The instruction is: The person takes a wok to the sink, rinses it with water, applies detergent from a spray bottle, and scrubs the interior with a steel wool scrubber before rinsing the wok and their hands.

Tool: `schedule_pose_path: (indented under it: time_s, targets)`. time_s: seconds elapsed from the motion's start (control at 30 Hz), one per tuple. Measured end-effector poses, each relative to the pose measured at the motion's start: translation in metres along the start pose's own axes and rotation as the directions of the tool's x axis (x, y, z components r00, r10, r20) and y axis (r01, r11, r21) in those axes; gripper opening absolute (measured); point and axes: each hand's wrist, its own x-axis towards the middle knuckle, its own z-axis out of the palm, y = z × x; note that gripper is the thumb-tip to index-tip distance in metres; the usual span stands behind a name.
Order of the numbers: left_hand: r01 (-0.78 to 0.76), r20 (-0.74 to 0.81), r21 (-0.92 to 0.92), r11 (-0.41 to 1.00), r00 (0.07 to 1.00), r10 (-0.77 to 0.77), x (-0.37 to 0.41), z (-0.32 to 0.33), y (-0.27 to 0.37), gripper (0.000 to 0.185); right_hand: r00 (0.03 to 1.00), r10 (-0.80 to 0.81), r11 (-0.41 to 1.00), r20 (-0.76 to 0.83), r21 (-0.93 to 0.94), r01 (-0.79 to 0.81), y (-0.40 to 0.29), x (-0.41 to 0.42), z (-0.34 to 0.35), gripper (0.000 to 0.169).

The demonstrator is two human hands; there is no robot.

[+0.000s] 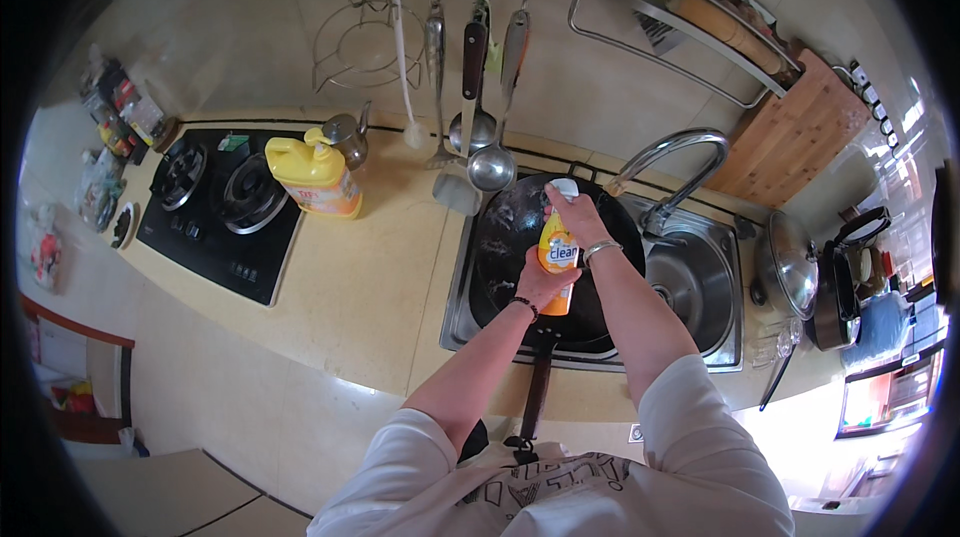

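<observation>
My left hand (pixel 543 280) is wrapped around the lower body of a yellow and orange cleaner spray bottle (pixel 559 243) that bears writing. Up at the bottle's white spray head (pixel 564 189), my right hand (pixel 579 217) grips the top. Beneath both hands lies a large black wok (pixel 504 267), set over the left part of a stainless steel sink (pixel 454 327). Whitish foam patches (pixel 501 218) cling to the wok's inner wall. Its dark handle (pixel 537 394) points toward my body, across the counter's front edge.
A curved chrome faucet (pixel 694 135) rises behind the right basin (pixel 694 274). Ladles (pixel 492 168) and a spatula (pixel 456 190) hang above the wok's left side. A yellow jug (pixel 319 177) stands beside the black gas stove (pixel 225 214). A domed lid (pixel 784 267) and pans are at right.
</observation>
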Motion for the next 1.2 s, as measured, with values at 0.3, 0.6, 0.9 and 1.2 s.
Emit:
schedule_pose_path:
  time_s: [0.3, 0.6, 0.9, 1.2]
  targets:
    - [-0.032, -0.017, -0.037, 0.999, 0.999, 0.032, 0.001, 0.006, -0.009, 0.077, 0.997, -0.057, 0.997, 0.059, -0.049, 0.060, 0.012, 0.006, -0.001, 0.041]
    - [-0.057, 0.065, 0.087, 0.995, 0.997, 0.052, 0.000, 0.025, 0.004, 0.072, 0.987, -0.066, 0.995, -0.146, 0.065, 0.076, 0.032, 0.005, -0.034, 0.038]
    - [-0.175, 0.126, 0.101, 0.979, 0.979, 0.162, 0.012, 0.067, -0.034, 0.075, 0.964, -0.071, 0.989, -0.256, 0.110, 0.102, 0.061, 0.006, -0.075, 0.038]
    - [-0.087, 0.323, 0.086, 0.993, 0.945, 0.055, -0.044, 0.092, -0.024, 0.080, 0.903, 0.073, 0.995, -0.424, -0.032, -0.096, 0.102, -0.046, -0.116, 0.046]
